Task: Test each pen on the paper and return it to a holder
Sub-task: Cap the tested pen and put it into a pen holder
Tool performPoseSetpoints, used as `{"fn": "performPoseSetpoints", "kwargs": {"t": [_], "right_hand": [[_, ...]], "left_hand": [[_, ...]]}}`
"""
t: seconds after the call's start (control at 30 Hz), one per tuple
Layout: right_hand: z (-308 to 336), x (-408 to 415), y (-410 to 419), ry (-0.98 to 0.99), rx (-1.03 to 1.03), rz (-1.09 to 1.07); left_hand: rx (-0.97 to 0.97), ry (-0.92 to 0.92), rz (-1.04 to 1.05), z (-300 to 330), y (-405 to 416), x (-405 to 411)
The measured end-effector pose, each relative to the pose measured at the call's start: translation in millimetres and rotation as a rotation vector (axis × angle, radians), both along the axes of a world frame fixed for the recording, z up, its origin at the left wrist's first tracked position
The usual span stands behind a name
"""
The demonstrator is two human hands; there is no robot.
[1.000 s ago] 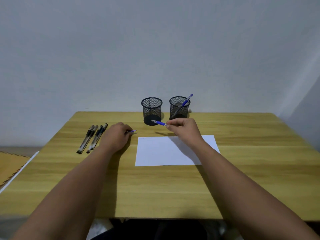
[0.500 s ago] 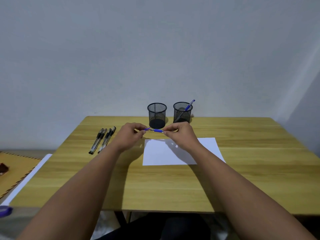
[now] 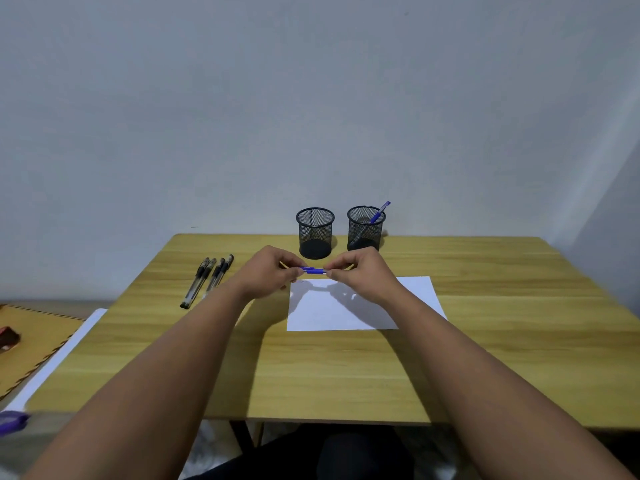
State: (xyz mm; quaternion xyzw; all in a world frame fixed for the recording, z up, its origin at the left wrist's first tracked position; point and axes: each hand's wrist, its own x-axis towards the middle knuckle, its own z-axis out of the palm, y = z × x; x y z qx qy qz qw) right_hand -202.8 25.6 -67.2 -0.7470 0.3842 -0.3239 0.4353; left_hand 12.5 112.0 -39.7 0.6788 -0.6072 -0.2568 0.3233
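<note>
Over the far edge of the paper (image 3: 346,313): a blue pen (image 3: 313,270) is held flat in the air between two hands. It does not touch the sheet.
Left hand (image 3: 268,273): its fingertips pinch the left end of the pen.
Right hand (image 3: 363,275): its fingertips pinch the right end of the pen.
Step, I think: the cap is going on or coming off. I cannot tell which.
What could go wrong: if the hands tug too hard, the cap may pop loose and roll off the table (image 3: 346,375). If the tip is bare, ink may get on a finger.
Another slip: a pen dropped in too fast could knock over a light cup.
Left holder (image 3: 315,233): a black mesh cup. I see nothing in it.
Right holder (image 3: 365,237): a black mesh cup with one blue-topped pen (image 3: 379,213) inside. It leans right and pokes out over the rim.
Black pens (image 3: 207,280): four, I think, side by side on the table, left of the hands.
</note>
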Motion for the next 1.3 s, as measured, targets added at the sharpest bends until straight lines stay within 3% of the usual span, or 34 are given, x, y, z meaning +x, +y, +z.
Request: {"fn": "performPoseSetpoints", "kwargs": {"t": [0.17,0.33,0.43,0.57,0.77,0.93,1.17,1.3], "right_hand": [[11.4,-13.2,-1.8,-0.108,0.153,0.104],[29.5,-30.5,-6.9,-0.14,0.128,0.098],[48.7,-41.2,-17.9,0.014,-0.027,0.094],[72.1,-41.5,-39.6,0.242,-0.218,-0.009],[91.4,-44.7,-96.0,0.122,-0.291,-0.345],[89.5,-29.5,-129.8,0.01,-0.303,-0.406],[66.6,-9.1,-151.9,0.288,-0.307,-0.376],[60.6,-6.2,-152.9,0.347,-0.297,-0.388]], "left_hand": [[0.064,0.061,-0.057,23.9,0.7,-3.8],[-0.005,0.125,-0.079,43.8,-8.6,-24.1],[-0.097,0.079,-0.102,60.2,-22.5,-38.3],[-0.274,0.172,-0.002,78.1,-55.5,-61.4],[-0.267,-0.367,0.111,64.3,-105.2,-71.3],[-0.129,-0.679,0.132,39.8,-152.0,-78.2],[-0.053,-0.659,0.053,15.7,-193.9,-79.7],[-0.082,-0.631,0.064,12.5,-198.4,-80.6]]}}
